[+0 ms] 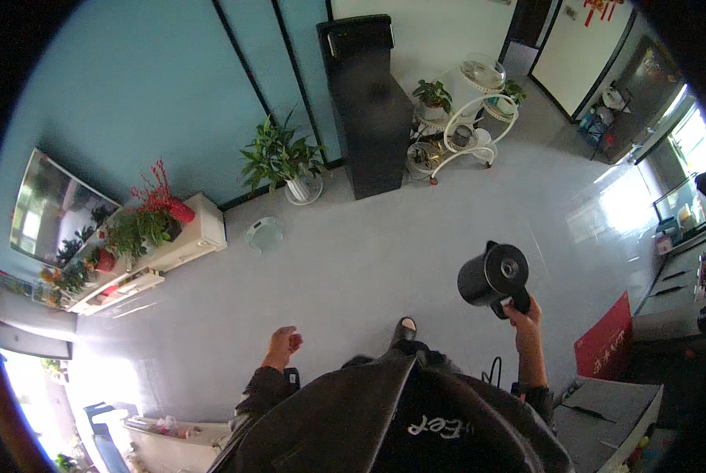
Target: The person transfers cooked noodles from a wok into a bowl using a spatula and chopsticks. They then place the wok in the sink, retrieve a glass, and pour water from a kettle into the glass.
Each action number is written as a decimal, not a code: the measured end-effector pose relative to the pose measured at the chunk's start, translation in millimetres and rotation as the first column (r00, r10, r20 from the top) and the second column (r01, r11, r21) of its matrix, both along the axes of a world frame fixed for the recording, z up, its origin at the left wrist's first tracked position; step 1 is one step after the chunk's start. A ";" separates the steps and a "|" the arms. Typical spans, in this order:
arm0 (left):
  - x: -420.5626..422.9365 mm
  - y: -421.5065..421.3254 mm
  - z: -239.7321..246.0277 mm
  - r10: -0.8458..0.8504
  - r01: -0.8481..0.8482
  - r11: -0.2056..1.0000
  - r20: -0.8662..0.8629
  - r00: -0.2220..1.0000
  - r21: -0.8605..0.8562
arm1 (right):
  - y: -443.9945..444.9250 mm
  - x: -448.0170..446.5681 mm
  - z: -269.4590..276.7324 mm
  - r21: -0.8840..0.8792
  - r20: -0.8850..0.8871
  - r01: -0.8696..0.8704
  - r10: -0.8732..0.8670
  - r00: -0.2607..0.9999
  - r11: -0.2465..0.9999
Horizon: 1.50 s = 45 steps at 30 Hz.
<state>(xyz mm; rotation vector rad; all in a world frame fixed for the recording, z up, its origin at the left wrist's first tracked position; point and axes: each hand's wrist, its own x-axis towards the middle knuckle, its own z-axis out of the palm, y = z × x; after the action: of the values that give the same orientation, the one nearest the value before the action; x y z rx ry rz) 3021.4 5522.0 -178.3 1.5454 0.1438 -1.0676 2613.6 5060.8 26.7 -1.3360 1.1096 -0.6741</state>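
Note:
My right hand (pixel 526 319) grips the handle of a black electric kettle (pixel 489 277), which has a lid with a round metallic middle. The kettle hangs in the air over the grey floor, tilted a little. Over on the left, my left hand (pixel 283 347) is in the air with its fingers curled; nothing shows in it. A dark garment with light lettering covers my front, and one foot in an open-toed shoe (pixel 405 330) shows between the hands.
A black tall cabinet (pixel 371 118), a potted plant (pixel 298 188) and a white plant stand (pixel 471 155) line the far wall. A glass scale (pixel 265 235) lies on the floor near a white TV cabinet (pixel 202 236). At right are a red board (pixel 606 343) and a grey-topped box (pixel 610 408).

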 end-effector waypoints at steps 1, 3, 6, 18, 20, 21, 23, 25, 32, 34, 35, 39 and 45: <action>4.2 -10.0 3.7 -0.028 0.029 0.999 -0.009 1.000 0.039 | -21.3 17.2 1.7 -0.004 -0.002 -0.035 0.035 0.999 0.999; 15.4 -46.1 12.1 0.051 -0.051 0.999 -0.091 0.994 0.006 | -75.7 66.7 3.9 0.027 0.015 -0.063 0.063 0.998 0.998; 30.3 -88.0 27.7 0.094 -0.107 0.990 -0.132 0.987 -0.096 | -150.7 150.0 13.3 0.003 0.109 -0.128 0.127 0.986 0.992; 194.7 -225.1 -16.0 -0.258 0.089 0.961 0.738 0.624 0.261 | -370.0 465.6 -11.5 -0.032 0.202 -0.215 0.217 0.955 0.976; 211.8 -261.2 7.6 0.225 -0.230 0.973 0.260 0.939 -0.012 | -407.1 510.3 -20.9 -0.042 0.167 -0.291 0.293 0.941 0.956; 218.8 -273.4 21.5 0.334 -0.336 0.942 0.089 0.938 0.014 | -424.1 531.0 -28.0 -0.033 0.145 -0.296 0.298 0.943 0.955; 227.9 -297.3 43.5 0.437 -0.433 0.899 -0.048 0.898 0.066 | -455.2 573.1 -44.2 -0.040 0.113 -0.321 0.324 0.939 0.946; 223.6 -315.3 56.8 0.433 -0.431 0.895 0.014 0.901 0.112 | -484.8 608.1 -58.5 -0.004 0.121 -0.348 0.346 0.930 0.937; 136.9 -340.3 67.4 0.554 -0.555 0.832 -0.073 0.829 0.012 | -566.0 711.7 -85.6 0.045 0.029 -0.502 0.501 0.865 0.864; 124.6 -355.5 57.6 0.577 -0.573 0.817 -0.134 0.806 0.069 | -588.4 734.6 -92.8 0.021 0.000 -0.563 0.563 0.826 0.826; 117.7 -369.1 53.3 0.605 -0.566 0.780 -0.094 0.790 0.266 | -601.4 744.0 -97.8 0.016 -0.021 -0.584 0.585 0.811 0.811; 117.9 -416.2 59.6 0.578 -0.571 0.811 -0.025 0.816 0.125 | -633.7 764.9 -120.9 -0.265 -0.054 -0.692 0.707 0.706 0.671; 143.2 -494.5 94.4 0.559 -0.554 0.818 0.011 0.829 0.151 | -637.8 773.4 -145.5 -0.273 -0.030 -0.645 0.664 0.747 0.714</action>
<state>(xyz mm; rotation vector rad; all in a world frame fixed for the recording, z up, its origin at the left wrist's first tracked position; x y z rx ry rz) 3164.6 5027.5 -83.8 1.4803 0.6749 -0.6187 3387.0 4423.0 -118.9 -1.7925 0.4155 -0.3293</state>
